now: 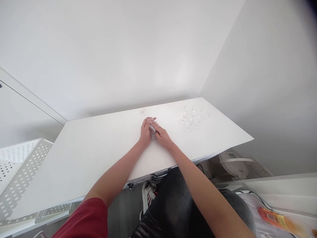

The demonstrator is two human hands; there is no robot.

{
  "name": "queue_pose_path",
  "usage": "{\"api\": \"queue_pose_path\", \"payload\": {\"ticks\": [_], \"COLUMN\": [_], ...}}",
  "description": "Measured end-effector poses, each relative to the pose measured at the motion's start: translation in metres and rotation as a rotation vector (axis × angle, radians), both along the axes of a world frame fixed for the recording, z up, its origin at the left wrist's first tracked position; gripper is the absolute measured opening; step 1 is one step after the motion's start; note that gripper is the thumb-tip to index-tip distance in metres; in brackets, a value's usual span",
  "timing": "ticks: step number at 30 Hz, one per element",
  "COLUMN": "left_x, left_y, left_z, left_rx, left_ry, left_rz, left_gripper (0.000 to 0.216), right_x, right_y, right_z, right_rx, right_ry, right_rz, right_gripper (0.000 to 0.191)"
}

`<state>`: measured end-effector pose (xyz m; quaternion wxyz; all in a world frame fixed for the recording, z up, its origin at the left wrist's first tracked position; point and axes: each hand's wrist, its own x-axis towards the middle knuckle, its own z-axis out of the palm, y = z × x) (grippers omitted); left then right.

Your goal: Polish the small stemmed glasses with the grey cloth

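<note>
Over the middle of the white table, my left hand and my right hand meet, their fingers closed around a small whitish, partly see-through object. Fingers cover most of it, so its kind cannot be made out. Just beyond my hands lies a small clear piece on the tabletop. To the right of my right hand is a cluster of several clear, rounded pieces, glass or plastic; their outlines overlap.
White walls stand behind and to the right of the table. A white perforated rack is at the left. Below the right edge are a white lidded appliance and a power strip. An orange package lies at lower right.
</note>
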<state>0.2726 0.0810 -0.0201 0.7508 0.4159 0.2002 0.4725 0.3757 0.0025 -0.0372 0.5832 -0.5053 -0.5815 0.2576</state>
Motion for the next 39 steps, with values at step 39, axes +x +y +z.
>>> {"api": "queue_pose_path", "payload": {"ticks": [39], "left_x": [0.0], "left_y": [0.004], "left_z": [0.002], "left_rx": [-0.016], "left_ry": [0.03], "left_rz": [-0.194], "left_gripper": [0.043], "right_x": [-0.008], "right_y": [-0.009], "right_z": [0.0], "right_rx": [0.127], "right_ry": [0.154], "right_rz": [-0.243], "right_gripper": [0.039]}}
